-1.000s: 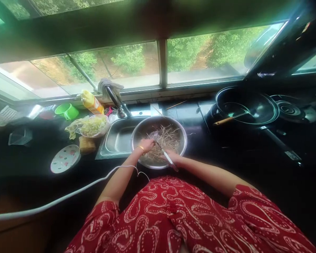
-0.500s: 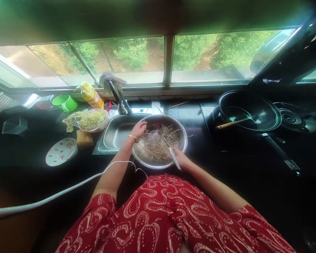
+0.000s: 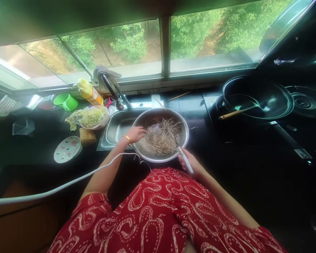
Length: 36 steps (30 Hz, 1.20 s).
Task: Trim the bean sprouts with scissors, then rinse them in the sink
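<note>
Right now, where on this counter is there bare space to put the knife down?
The dark counter between the steel bowl and the wok looks bare, as does the strip before the floral plate. Left of the sink it is crowded: cabbage bowl, green cup, yellow bottle. The right hand grips the knife.

Dark worktop (image 3: pixel 226 154) under the window, with a sink (image 3: pixel 118 130) set into it.

A steel bowl (image 3: pixel 183 123) of thin dry stalks sits at the sink's right edge. To the left lie a flowered plate (image 3: pixel 67 149), a brown block (image 3: pixel 87 136), a bowl of pale shreds (image 3: pixel 93 117), a green cup (image 3: pixel 65 101) and a yellow bottle (image 3: pixel 89 92). At right stands a black wok (image 3: pixel 258 98) on the stove.
</note>
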Available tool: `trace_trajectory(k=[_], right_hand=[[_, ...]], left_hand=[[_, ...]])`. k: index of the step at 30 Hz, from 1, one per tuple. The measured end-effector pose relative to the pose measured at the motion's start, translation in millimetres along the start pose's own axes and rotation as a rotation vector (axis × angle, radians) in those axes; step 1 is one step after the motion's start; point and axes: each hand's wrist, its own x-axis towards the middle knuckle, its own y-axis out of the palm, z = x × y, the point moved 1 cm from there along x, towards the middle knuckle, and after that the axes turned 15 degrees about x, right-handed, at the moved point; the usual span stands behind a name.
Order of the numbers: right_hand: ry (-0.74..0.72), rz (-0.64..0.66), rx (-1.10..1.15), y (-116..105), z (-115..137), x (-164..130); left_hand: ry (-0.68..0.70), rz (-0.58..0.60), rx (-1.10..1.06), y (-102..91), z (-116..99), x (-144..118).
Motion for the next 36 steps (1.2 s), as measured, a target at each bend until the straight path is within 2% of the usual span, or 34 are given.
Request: trace_trajectory(k=[3,5,7,10,12,14,16,17,19,21,24,27,29,32,36], right_hand=[[0.1,0.006,0.115,7.9,0.2,-8.3],[0.174,0.04,0.169,14.1,1.3,-12.2],[0.201,0.076,0.196,18.8,2.7,-14.0],[0.148,0.115,0.179,21.4,4.8,-13.8],[0.111,0.139,0.157,21.6,5.6,-13.3],[0.096,0.148,0.142,21.8,5.8,-13.7],[0.106,0.142,0.142,22.5,5.3,-15.0],[0.118,0.136,0.15,22.9,4.7,-15.9],[0.149,0.121,0.175,23.7,3.4,-17.3],[0.176,0.108,0.193,24.5,2.1,-17.7],[0.186,0.098,0.197,25.3,1.2,-16.8],[0.172,0.104,0.194,25.6,1.3,-16.0],[0.158,0.117,0.196,25.2,1.5,-16.3],[0.158,0.128,0.199,24.3,1.2,-17.3],[0.192,0.127,0.203,25.1,1.4,-19.5]], left_hand=[[0.123,0.079,0.083,9.7,-2.6,-20.3],[0.155,0.071,0.074,10.4,-3.1,-25.2],[0.095,-0.018,-0.004,2.8,0.2,-24.7],[-0.013,-0.204,-0.149,-15.3,7.4,-21.2],[0.017,-0.182,-0.152,-19.8,8.2,-20.3],[0.069,-0.021,-0.101,-12.0,5.1,-21.9],[0.089,0.142,-0.051,4.7,0.2,-26.1],[0.09,0.182,-0.024,14.1,-2.1,-28.7],[0.077,0.179,0.053,30.9,-6.1,-33.0],[0.05,0.117,0.135,41.9,-9.8,-34.8],[0.04,0.063,0.219,46.4,-16.0,-31.8],[0.012,0.075,0.314,36.0,-17.9,-26.8],[-0.061,0.068,0.319,20.2,-13.1,-25.5],[-0.112,0.069,0.172,-13.2,0.8,-27.0],[-0.003,0.036,-0.06,-60.1,14.1,-27.9]])
